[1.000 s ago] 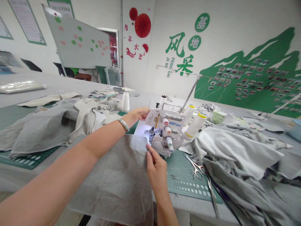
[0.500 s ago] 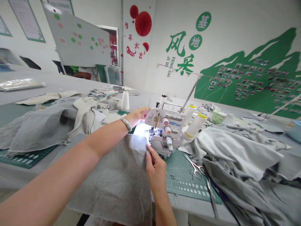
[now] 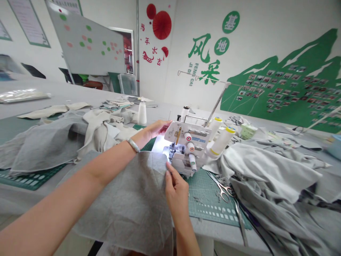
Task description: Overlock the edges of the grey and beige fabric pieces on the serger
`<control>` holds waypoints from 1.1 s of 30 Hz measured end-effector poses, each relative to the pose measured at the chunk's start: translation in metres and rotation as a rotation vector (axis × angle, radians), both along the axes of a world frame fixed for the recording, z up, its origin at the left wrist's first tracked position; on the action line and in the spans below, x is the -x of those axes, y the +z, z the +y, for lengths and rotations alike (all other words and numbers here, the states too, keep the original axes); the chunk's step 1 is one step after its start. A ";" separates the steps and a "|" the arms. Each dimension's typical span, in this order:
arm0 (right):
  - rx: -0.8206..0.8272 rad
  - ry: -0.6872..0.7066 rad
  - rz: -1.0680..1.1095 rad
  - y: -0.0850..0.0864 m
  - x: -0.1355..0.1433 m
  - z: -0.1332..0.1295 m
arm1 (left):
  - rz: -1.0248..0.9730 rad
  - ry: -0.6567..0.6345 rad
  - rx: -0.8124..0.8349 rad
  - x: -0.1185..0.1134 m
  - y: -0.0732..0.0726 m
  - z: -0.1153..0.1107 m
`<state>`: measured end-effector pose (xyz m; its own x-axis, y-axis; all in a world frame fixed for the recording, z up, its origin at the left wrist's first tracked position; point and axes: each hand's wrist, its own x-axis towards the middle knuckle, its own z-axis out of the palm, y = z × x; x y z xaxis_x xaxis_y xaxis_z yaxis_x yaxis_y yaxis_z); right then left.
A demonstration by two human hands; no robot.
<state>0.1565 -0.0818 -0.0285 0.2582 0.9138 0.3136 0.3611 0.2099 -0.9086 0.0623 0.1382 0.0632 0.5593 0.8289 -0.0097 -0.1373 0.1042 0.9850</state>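
Nearest us, a broad piece of thin, grey woven cloth (image 3: pixel 133 202) is hanging over the front edge of the worktop (image 3: pixel 213 228). With our right hand (image 3: pixel 178 188) we are pinching its right edge between nearly closed thumb and forefinger, just in front of a white, boxy sewing machine (image 3: pixel 198 145) with ringed dials. To the right, silver metal scissors (image 3: pixel 220 185) are lying open on a green gridded cutting mat (image 3: pixel 195 188), and a crumpled heap of light-grey fabric (image 3: pixel 269 174) is covering the worktop's front right corner. Our left hand (image 3: pixel 157 128), wearing a pale, round bangle (image 3: pixel 133 145), is resting at the machine's left side; the casing is hiding its fingertips, leaving us unable to tell their opening or hold. Farther back, a white thread cone (image 3: pixel 142 113) is standing left of the machine.
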 end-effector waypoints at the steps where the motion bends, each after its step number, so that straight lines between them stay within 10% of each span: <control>1: 0.002 -0.004 -0.004 0.000 0.000 0.000 | 0.000 0.003 -0.002 0.002 -0.001 -0.003; 11: 0.014 -0.053 -0.049 0.002 0.003 -0.002 | 0.098 0.148 -0.072 0.003 0.009 -0.016; 16: 0.013 -0.087 -0.096 0.002 0.002 -0.008 | 0.383 0.555 -0.656 0.031 -0.005 -0.105; 22: -0.014 -0.097 -0.154 0.002 0.003 -0.013 | 0.876 0.229 -1.194 0.048 -0.058 -0.191; 33: -0.018 -0.027 -0.122 0.001 0.009 -0.011 | 0.789 -0.047 -1.214 0.062 -0.053 -0.147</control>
<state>0.1479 -0.0931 -0.0274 0.2418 0.9010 0.3603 0.4745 0.2140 -0.8538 0.0008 -0.0093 0.0099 0.7672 0.5312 0.3595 0.4525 -0.8455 0.2836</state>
